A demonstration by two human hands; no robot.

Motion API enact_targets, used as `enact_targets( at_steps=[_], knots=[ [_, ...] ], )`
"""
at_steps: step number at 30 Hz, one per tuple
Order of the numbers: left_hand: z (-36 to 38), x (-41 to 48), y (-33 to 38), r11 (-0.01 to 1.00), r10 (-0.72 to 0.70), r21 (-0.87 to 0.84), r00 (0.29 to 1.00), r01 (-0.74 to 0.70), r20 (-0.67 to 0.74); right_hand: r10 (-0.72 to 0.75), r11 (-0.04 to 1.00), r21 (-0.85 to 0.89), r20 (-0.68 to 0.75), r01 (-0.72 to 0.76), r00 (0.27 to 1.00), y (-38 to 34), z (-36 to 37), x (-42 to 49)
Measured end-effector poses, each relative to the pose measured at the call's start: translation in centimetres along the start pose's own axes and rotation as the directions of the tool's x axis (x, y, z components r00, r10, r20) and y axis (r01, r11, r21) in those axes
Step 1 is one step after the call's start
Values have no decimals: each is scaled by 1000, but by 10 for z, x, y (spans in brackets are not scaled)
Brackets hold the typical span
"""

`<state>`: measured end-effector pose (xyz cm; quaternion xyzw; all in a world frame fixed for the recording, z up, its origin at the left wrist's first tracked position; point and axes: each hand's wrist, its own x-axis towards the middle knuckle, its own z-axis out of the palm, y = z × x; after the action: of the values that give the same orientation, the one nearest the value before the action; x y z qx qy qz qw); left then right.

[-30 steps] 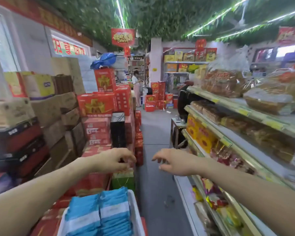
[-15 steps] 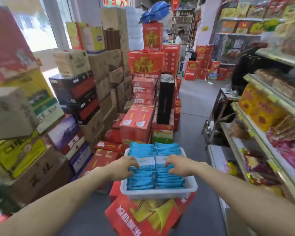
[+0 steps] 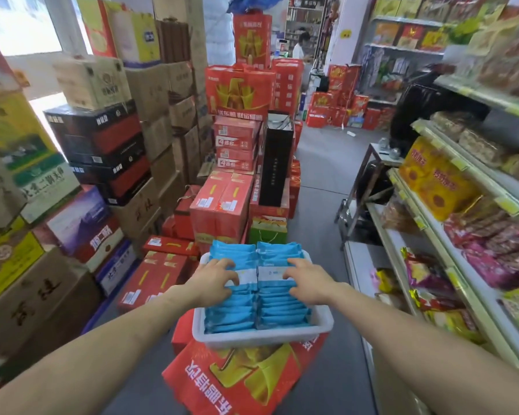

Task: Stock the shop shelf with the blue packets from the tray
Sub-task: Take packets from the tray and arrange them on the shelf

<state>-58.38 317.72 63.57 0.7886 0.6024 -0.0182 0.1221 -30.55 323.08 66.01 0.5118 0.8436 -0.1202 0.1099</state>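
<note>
A white plastic tray [image 3: 261, 337] sits on a red gift box [image 3: 246, 378] in the aisle straight ahead of me. It holds two rows of blue packets [image 3: 282, 314] with white bands, standing on edge. My left hand [image 3: 212, 280] is on the left row, its fingers curled down over several packets. My right hand [image 3: 310, 280] lies the same way on the right row. The shop shelf [image 3: 432, 226] runs along the right side, its tiers filled with snack bags.
Stacked cartons [image 3: 96, 145] and red gift boxes [image 3: 237, 94] fill the left side and the middle of the aisle. A tall black box [image 3: 274, 160] stands behind the tray. A small metal stand [image 3: 369, 187] sits by the shelf end. A person [image 3: 301, 46] stands far back.
My view dropped from the aisle to the tray. Both hands came down from mid-air onto the packet rows, and their fingers have curled over the packets.
</note>
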Motion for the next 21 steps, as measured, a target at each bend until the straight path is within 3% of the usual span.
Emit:
enact_targets(
  at_steps=[13, 21],
  knots=[
    [1, 4, -5, 1000, 3, -3, 999, -3, -47, -38, 999, 31, -108, 42, 993, -4, 4, 17],
    [-1, 17, -12, 1000, 17, 7, 999, -17, -30, -131, 991, -29, -48, 129, 990, 2, 12, 20]
  ],
)
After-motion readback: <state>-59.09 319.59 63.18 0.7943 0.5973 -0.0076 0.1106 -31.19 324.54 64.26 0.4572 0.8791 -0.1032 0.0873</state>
